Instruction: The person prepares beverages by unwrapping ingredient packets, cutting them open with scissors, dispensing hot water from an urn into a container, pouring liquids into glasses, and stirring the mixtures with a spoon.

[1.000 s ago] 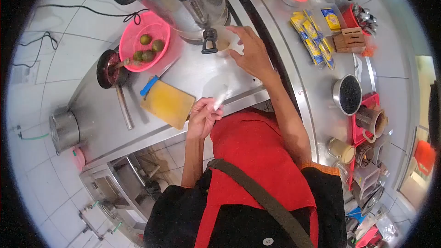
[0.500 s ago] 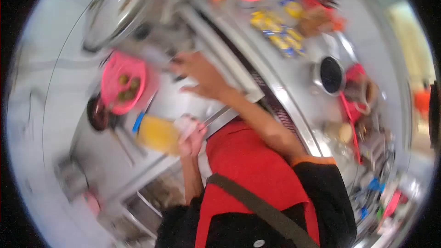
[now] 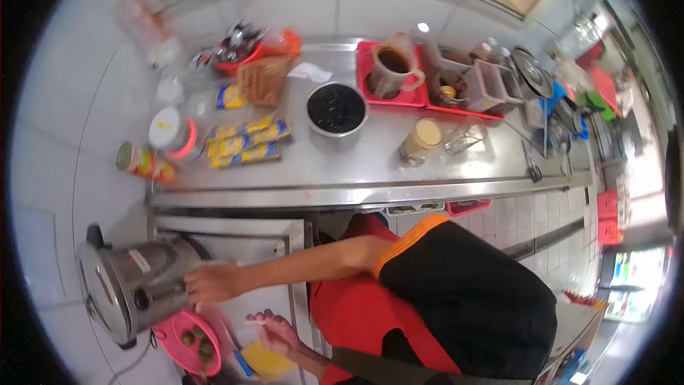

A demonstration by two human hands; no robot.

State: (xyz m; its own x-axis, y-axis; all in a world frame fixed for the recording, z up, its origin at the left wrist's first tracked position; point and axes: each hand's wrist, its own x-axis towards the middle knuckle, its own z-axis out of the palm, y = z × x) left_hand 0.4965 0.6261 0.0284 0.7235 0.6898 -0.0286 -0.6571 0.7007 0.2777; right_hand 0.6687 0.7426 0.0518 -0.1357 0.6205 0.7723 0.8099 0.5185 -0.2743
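Observation:
My right hand [image 3: 211, 286] reaches across to the front of a large steel urn [image 3: 146, 281]. Its back faces me, and its bent fingers are beside the urn's dark front fitting; their contact is hidden. Lower down, my left hand [image 3: 279, 336] is palm up with curled fingers around a small whitish thing [image 3: 255, 322] that I cannot make out. Next to that hand lies a yellow board or sheet [image 3: 267, 361] with a blue edge. Below the urn, a pink basket [image 3: 165, 342] contains several round greenish-brown fruits [image 3: 197, 343].
A steel counter [image 3: 306, 164] runs across the back. It bears a bowl of dark contents [image 3: 336, 109], yellow-blue packets [image 3: 249, 141], a lidded jar [image 3: 420, 142], a glass [image 3: 467, 135] and a pitcher [image 3: 390, 71] on a red tray [image 3: 363, 64]. Utensils lie at the right.
My view has swung toward the back counter. My right hand, earlier spread over the worktop, is now at the urn's front. My left hand still has the whitish thing.

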